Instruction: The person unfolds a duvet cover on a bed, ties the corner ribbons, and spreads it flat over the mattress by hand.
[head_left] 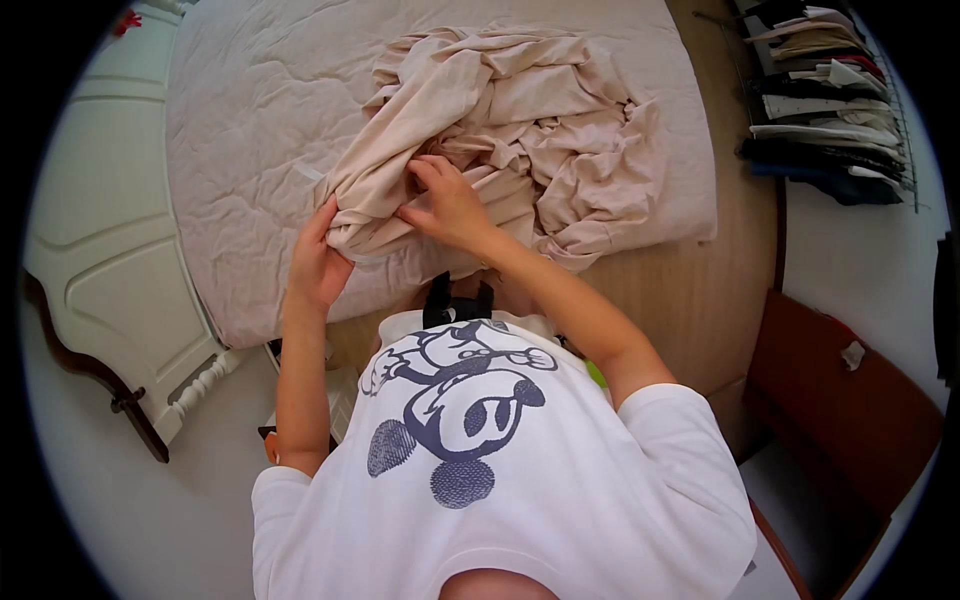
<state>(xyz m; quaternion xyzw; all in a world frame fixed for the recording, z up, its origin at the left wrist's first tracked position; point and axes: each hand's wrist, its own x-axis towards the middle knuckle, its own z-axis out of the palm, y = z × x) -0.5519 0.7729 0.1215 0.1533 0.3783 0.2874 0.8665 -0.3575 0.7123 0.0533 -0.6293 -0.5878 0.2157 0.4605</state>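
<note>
A large pale pink bedding cloth (pixel 590 150) lies crumpled on the bed in thick folds. Whether it is a sheet or a duvet cover, I cannot tell. My left hand (pixel 318 262) grips its near left edge, with the thumb along the outside and the other fingers mostly hidden. To the right of that, my right hand (pixel 447 205) is curled with thumb and fingertips closing on a fold of the same cloth. A small white strip, perhaps a tag, shows beside the cloth's left edge.
Beneath the cloth is the bed (pixel 250 130), covered in a pale quilted layer. The cream headboard (pixel 110 220) stands at left. Clothes (pixel 830 110) hang on a rack at upper right. A reddish-brown wooden chair (pixel 840 390) stands at lower right on the wooden floor (pixel 715 300).
</note>
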